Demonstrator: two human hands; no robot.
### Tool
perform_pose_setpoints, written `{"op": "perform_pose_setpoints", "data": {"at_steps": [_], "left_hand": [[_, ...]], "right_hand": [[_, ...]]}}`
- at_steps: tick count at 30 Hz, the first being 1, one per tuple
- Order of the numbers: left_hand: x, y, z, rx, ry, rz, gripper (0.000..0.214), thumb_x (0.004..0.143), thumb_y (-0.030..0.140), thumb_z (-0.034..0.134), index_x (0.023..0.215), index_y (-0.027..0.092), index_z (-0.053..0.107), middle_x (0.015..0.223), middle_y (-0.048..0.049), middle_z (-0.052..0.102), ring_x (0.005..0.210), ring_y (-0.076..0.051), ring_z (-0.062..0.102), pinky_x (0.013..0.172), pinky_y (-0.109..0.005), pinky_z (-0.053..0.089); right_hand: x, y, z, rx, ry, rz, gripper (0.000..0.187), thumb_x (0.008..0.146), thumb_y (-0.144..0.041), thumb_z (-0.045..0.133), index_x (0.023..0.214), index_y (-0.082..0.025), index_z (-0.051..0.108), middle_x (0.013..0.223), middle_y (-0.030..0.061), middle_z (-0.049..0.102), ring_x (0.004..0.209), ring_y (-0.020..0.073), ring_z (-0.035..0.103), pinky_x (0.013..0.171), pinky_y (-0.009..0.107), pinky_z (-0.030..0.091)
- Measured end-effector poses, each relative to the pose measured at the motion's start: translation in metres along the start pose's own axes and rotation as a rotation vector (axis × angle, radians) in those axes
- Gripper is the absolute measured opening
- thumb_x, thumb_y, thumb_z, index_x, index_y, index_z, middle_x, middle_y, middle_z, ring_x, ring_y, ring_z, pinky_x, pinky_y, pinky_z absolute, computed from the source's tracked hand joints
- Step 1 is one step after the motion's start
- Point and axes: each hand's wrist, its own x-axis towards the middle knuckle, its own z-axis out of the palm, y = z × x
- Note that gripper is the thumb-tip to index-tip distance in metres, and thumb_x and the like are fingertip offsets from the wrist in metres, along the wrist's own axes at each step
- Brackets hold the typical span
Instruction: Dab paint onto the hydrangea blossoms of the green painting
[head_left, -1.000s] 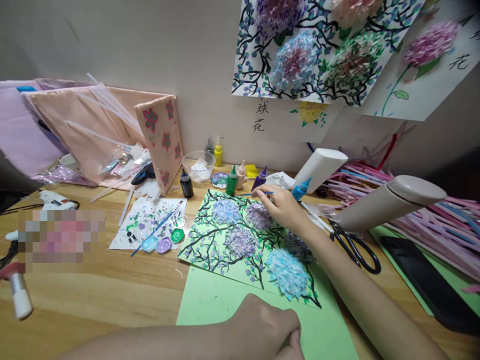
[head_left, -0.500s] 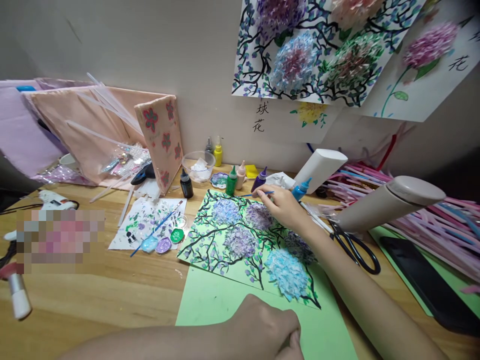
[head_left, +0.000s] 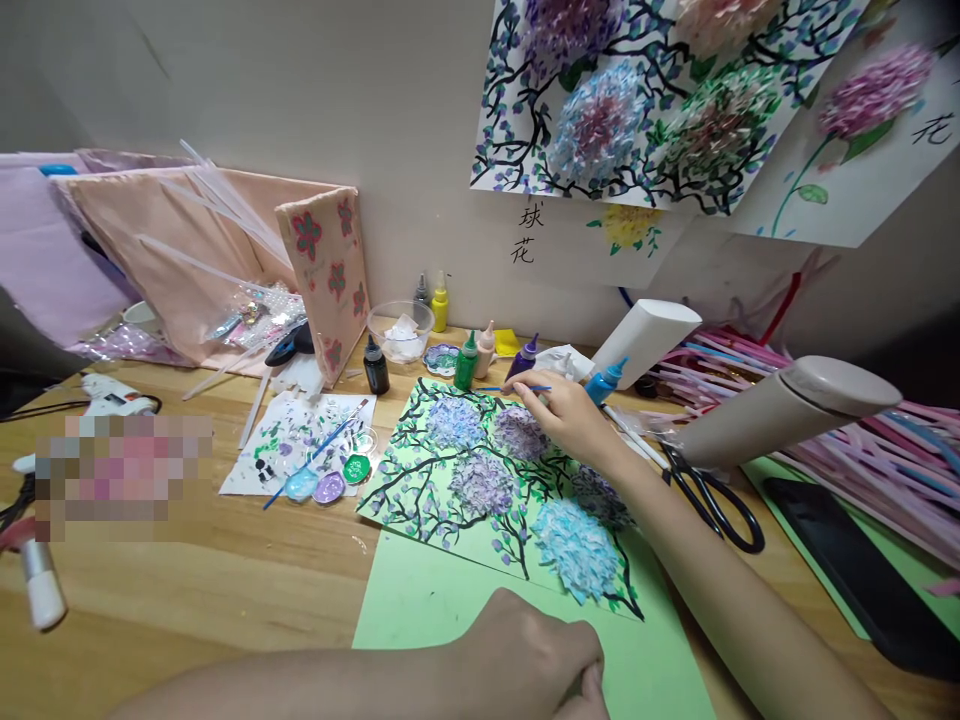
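My right hand (head_left: 559, 405) pinches a thin blue paintbrush (head_left: 493, 388) by its handle, over the far edge of a painted sheet (head_left: 409, 500). That sheet carries black branches, small purple and green leaves, and raised ruffled flowers in blue and purple. A light blue ruffled flower (head_left: 576, 550) sits at its near right. Below, my left hand (head_left: 532, 650) is curled closed over a plain green sheet (head_left: 427, 600); its fingers are mostly hidden, so I cannot see whether anything is inside.
Paint bottles, including a green one (head_left: 466, 362) and a black one (head_left: 376, 368), stand behind the sheet. Left lie a paint-stained paper (head_left: 251, 460), another brush (head_left: 319, 450) and lids of paint. Scissors (head_left: 720, 500), a bottle (head_left: 780, 410) and a phone (head_left: 847, 580) are right.
The view has shifted slightly, so the surroundings sit a little farther right. Both hands keep nearly the same pose, and the brush tip appears slightly farther left relative to the bottles.
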Motion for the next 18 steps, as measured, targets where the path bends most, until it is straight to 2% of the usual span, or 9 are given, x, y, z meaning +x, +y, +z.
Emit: {"op": "perform_pose_setpoints", "data": {"at_steps": [8,18], "left_hand": [[-0.0002,0.0007,-0.0009,-0.019,0.03,0.003,0.007,0.062,0.018,0.044,0.066,0.019,0.05,0.04,0.0068,0.046,0.033,-0.007,0.037,0.036,-0.017,0.026],[-0.0012,-0.0001,0.002,0.007,-0.01,-0.006,0.003,0.065,0.02,0.045,0.066,0.019,0.047,0.041,0.0069,0.043,0.034,-0.007,0.037,0.036,-0.017,0.026]], "right_hand": [[-0.0004,0.0018,0.0057,0.014,-0.053,-0.004,0.029,0.092,-0.029,0.035,0.102,-0.022,0.061,0.092,0.0063,0.064,0.088,0.0204,0.056,0.079,0.034,0.042],[-0.0001,0.0034,0.005,0.011,-0.066,0.003,0.029,0.092,-0.031,0.035,0.102,-0.023,0.061,0.092,0.0065,0.064,0.088,0.0209,0.056,0.079,0.034,0.042]]}}
